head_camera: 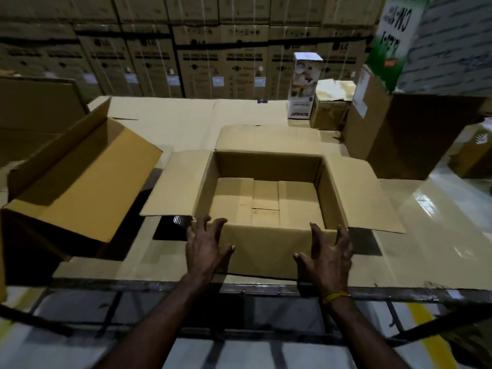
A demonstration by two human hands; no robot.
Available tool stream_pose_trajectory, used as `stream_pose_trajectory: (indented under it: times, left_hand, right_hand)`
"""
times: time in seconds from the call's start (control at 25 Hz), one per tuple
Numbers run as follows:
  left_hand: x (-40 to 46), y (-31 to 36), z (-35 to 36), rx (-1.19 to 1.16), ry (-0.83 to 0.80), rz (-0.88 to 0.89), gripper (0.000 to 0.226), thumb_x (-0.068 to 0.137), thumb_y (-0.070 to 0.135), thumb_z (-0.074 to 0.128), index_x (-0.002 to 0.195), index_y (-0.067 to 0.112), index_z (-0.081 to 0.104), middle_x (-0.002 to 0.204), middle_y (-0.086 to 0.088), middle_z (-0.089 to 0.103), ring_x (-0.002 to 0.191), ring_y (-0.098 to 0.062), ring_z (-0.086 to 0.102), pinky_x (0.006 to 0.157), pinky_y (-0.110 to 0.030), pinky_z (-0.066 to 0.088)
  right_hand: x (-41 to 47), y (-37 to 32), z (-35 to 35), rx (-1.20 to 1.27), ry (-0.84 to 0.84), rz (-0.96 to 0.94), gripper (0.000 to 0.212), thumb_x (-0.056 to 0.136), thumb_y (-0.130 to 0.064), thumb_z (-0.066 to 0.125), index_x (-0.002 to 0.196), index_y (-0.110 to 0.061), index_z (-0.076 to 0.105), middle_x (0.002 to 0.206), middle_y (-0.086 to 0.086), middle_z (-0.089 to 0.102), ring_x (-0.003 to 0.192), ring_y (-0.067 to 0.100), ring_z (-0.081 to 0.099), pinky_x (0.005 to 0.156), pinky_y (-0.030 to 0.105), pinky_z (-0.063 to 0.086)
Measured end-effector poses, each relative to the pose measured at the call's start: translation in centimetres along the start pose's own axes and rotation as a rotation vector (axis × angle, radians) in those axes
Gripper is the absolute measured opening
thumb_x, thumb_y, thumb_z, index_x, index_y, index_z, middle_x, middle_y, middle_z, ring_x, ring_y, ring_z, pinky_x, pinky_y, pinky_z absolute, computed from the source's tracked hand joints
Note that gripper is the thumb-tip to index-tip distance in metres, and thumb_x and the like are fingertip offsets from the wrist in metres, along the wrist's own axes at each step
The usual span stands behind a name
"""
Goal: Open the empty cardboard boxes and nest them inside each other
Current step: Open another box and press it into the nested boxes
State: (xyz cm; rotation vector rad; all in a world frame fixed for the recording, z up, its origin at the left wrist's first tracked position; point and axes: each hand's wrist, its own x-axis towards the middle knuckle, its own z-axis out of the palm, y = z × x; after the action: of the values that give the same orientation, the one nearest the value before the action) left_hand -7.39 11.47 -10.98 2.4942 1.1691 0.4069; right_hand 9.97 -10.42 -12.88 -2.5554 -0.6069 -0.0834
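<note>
open cardboard box [266,201] sits mid-desk, all four flaps folded outward, inside bare. left hand [203,245] at its near left corner, fingers spread and bent, tips touching the near wall's top edge. right hand [328,253] at the near right corner, same pose; yellow band [335,296] on that wrist. neither hand grips anything. second box [77,182], larger, lies tilted at left, opening toward the far right. desk [165,123] covered with flat cardboard. white carton [303,86] stands upright far right, beside small brown boxes.
</note>
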Motion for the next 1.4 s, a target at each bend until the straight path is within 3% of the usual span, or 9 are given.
stream_pose_trajectory:
  times: [0.4,0.76,0.92,1.08,1.16,1.32,1.4]
  left_hand:
    - [-3.1,1.2,-1.2,-0.084,0.171,-0.004,0.064,0.073,0.038,0.082,0.128,0.042,0.050,0.140,0.002,0.034,0.131,-0.036,0.033,0.096,-0.055,0.048]
    - [-6.4,0.0,-8.5,-0.157,0.278,0.152,0.062,0.071,0.031,0.085,0.126,0.040,0.057,0.141,0.002,0.035,0.136,-0.040,0.030,0.097,-0.062,0.046]
    - [-9.3,-2.6,-13.5,-0.194,0.316,0.201,0.062,0.070,0.033,0.085,0.125,0.042,0.057,0.141,0.004,0.035,0.137,-0.037,0.028,0.098,-0.062,0.046]
    - [-13.1,-6.9,-19.5,-0.239,0.397,0.292,0.062,0.070,0.033,0.085,0.124,0.041,0.056,0.139,0.003,0.035,0.134,-0.038,0.033,0.098,-0.057,0.048]
    - [-14.5,-8.7,-22.3,-0.260,0.436,0.316,0.062,0.070,0.031,0.086,0.124,0.040,0.057,0.139,0.003,0.035,0.134,-0.038,0.034,0.098,-0.057,0.048]
    - [-16.0,-12.7,-27.9,-0.317,0.503,0.370,0.061,0.070,0.029,0.086,0.124,0.038,0.059,0.138,0.000,0.039,0.133,-0.037,0.034,0.100,-0.053,0.047]
    - [-15.8,-14.5,-30.6,-0.327,0.541,0.376,0.061,0.070,0.029,0.086,0.123,0.037,0.059,0.138,-0.002,0.040,0.131,-0.036,0.037,0.100,-0.052,0.047]
  right_hand:
    - [-1.2,0.3,-0.8,0.103,0.175,-0.046,0.069,0.062,-0.036,0.091,0.122,-0.036,0.059,0.144,0.011,0.023,0.129,0.042,0.030,0.094,0.060,0.046]
    - [-9.1,-4.1,-5.0,0.215,0.353,0.013,0.064,0.063,-0.032,0.091,0.120,-0.031,0.064,0.146,0.010,0.023,0.129,0.044,0.028,0.097,0.058,0.041]
    - [-14.4,-8.3,-7.8,0.234,0.464,-0.007,0.063,0.063,-0.031,0.091,0.120,-0.028,0.064,0.145,0.012,0.024,0.131,0.041,0.026,0.099,0.056,0.040]
    - [-21.3,-13.9,-10.4,0.252,0.601,-0.036,0.063,0.064,-0.027,0.090,0.121,-0.024,0.065,0.142,0.022,0.029,0.131,0.038,0.027,0.105,0.039,0.029]
    - [-24.0,-16.5,-11.6,0.240,0.656,-0.066,0.062,0.064,-0.028,0.090,0.121,-0.023,0.064,0.141,0.024,0.030,0.131,0.037,0.028,0.108,0.037,0.027]
    - [-27.9,-22.1,-13.3,0.188,0.752,-0.135,0.064,0.066,-0.036,0.085,0.124,-0.030,0.060,0.140,0.013,0.026,0.132,0.035,0.027,0.110,0.041,0.025]
    - [-28.6,-25.1,-14.0,0.189,0.772,-0.149,0.065,0.066,-0.036,0.085,0.125,-0.032,0.058,0.142,0.011,0.025,0.132,0.035,0.026,0.109,0.036,0.024]
